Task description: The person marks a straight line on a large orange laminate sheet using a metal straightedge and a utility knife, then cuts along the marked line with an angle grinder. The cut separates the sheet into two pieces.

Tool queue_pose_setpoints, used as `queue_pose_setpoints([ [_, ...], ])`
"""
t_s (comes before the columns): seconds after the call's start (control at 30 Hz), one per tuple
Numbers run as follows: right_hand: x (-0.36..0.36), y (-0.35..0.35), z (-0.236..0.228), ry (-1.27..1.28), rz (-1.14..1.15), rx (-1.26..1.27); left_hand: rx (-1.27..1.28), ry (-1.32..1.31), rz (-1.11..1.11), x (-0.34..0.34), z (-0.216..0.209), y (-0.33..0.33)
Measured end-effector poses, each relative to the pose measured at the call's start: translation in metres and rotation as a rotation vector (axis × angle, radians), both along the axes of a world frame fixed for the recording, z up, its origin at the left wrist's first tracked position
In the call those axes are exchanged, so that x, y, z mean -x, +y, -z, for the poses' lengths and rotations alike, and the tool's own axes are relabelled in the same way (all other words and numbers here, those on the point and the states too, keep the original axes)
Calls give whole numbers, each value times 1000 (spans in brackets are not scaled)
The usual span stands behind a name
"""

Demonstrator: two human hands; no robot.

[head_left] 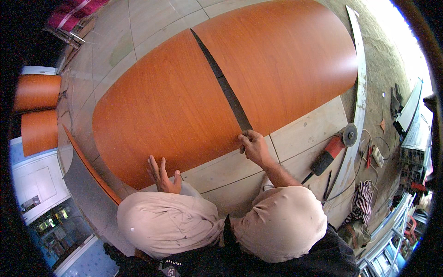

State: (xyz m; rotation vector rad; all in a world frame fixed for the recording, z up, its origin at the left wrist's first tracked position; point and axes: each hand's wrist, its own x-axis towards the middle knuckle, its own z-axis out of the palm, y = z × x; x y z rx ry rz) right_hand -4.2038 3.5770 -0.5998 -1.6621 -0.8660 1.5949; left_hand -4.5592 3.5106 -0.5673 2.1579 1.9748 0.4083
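Note:
Two orange-brown wood-grain sheets, a left one (161, 106) and a right one (281, 55), lie side by side on the floor. Between them runs a long dark grey strip (230, 100), narrowing toward the far end. At its near end my right hand (255, 147) is closed, thumb and fingers pinching the strip beside the sheet edges. My left hand (165, 177) rests with fingers spread at the near edge of the left sheet, holding nothing.
Right of the sheets lies a red and black angle grinder (333, 150), its disc by a long metal straightedge (359, 92). A power strip (377, 156) and cords sit farther right, near a striped cloth (362, 203). Another curved sheet (87, 184) stands at the left.

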Motion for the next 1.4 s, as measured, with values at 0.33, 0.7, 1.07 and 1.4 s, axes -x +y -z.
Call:
queue_pose_setpoints([
  [0.33,-8,-4,13,107,-75,49,-41,-36,-106,2,4,-2],
  [0.7,-8,-4,16,88,-99,87,-93,-2,-778,122,28,14],
  [1.07,-24,-33,0,-18,-120,111,57,-429,-1080,261,-4,70],
  [1.4,-57,-34,-20,-906,144,-397,360,-1171,-802,335,-21,128],
])
